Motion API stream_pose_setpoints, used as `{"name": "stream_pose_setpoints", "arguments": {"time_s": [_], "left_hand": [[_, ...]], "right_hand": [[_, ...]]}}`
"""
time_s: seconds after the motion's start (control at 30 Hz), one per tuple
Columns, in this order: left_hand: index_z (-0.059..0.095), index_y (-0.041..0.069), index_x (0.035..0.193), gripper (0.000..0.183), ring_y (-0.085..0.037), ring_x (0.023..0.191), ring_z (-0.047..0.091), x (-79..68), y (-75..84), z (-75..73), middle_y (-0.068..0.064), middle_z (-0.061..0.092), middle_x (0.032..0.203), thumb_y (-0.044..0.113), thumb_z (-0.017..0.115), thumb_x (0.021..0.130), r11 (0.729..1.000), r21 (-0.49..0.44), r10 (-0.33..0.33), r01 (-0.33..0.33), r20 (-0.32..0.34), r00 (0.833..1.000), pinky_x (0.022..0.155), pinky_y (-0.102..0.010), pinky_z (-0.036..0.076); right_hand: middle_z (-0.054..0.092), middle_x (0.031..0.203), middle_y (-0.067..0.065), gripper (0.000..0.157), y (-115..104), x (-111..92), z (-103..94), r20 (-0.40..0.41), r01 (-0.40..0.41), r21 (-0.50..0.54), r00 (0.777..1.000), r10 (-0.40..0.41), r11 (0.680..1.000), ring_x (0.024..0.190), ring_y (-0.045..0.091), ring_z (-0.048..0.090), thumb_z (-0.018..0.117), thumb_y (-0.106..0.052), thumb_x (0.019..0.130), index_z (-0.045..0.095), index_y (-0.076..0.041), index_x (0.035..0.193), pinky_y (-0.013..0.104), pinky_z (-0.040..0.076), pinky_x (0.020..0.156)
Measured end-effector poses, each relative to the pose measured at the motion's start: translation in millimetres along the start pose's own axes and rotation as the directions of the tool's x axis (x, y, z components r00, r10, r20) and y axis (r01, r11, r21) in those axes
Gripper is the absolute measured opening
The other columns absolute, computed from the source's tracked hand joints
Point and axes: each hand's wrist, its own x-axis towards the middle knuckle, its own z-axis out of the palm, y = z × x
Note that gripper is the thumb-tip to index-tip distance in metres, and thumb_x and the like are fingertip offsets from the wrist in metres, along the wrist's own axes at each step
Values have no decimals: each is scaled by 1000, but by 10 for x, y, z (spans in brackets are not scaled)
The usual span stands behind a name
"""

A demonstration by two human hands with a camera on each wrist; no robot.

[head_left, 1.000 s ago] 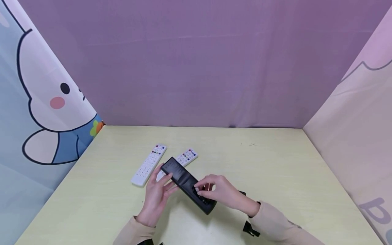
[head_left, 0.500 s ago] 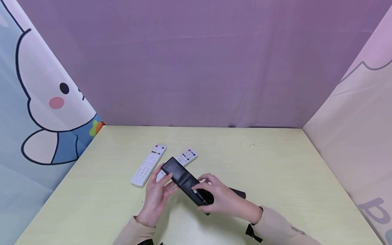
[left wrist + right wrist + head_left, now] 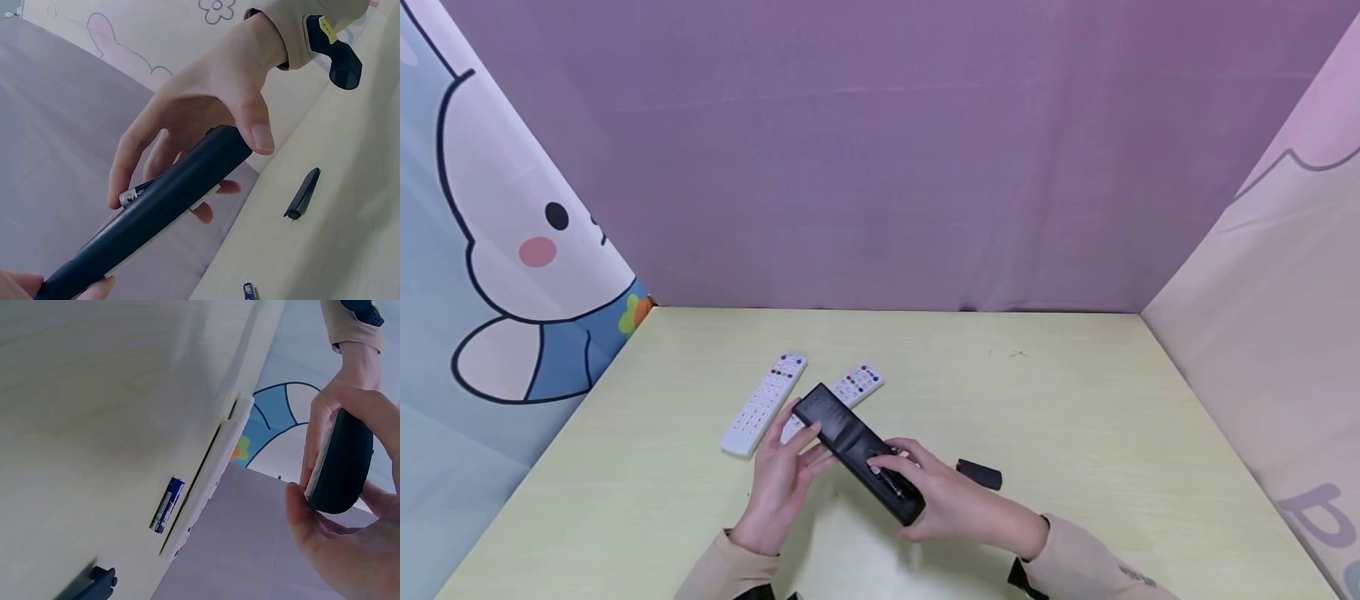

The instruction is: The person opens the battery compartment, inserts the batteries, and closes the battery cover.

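A black remote control [image 3: 842,433] is held tilted above the table, its back facing up and the battery compartment uncovered. My left hand [image 3: 777,492] grips its far end between thumb and fingers. Around its near end curls my right hand [image 3: 951,500], thumb at the end and other fingers beneath. The right index fingertip presses a battery [image 3: 130,197] whose end sticks up out of the compartment in the left wrist view. A loose blue-and-silver battery [image 3: 167,505] lies on the table, hidden in the head view. The black battery cover [image 3: 979,474] rests right of the right hand.
Two white remote controls lie button side up beyond the hands: the left one [image 3: 766,404] and another [image 3: 861,383] partly behind the black remote. The pale table [image 3: 1075,400] ends at a purple cloth wall [image 3: 880,167], with printed cloth on both sides.
My right hand has gone from pinching at the compartment to curling around the remote's near end, index finger on the battery. The battery cover now shows fully. The left hand stays in place.
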Motion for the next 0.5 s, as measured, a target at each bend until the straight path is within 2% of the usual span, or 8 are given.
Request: {"name": "stream_pose_setpoints", "arguments": {"time_s": [0.17, 0.5], "left_hand": [[25, 12, 137, 58, -20, 78, 63, -2, -1, 11, -16, 48, 112, -1, 50, 86, 1000, 5, 7, -7, 16, 1000, 72, -33, 55], [25, 11, 137, 58, -20, 78, 63, -10, -5, 30, -17, 48, 112, -1, 50, 86, 1000, 21, 10, -10, 13, 1000, 72, -34, 55]], "right_hand": [[37, 130, 14, 80, 15, -18, 5, -36, 21, 15, 999, -21, 1000, 101, 24, 53, 81, -19, 57, 42, -16, 127, 26, 51, 79], [40, 127, 16, 79, 49, -22, 14, -88, 92, -49, 991, -96, 995, 98, 25, 54, 82, -21, 55, 46, -12, 124, 25, 52, 78]]}}
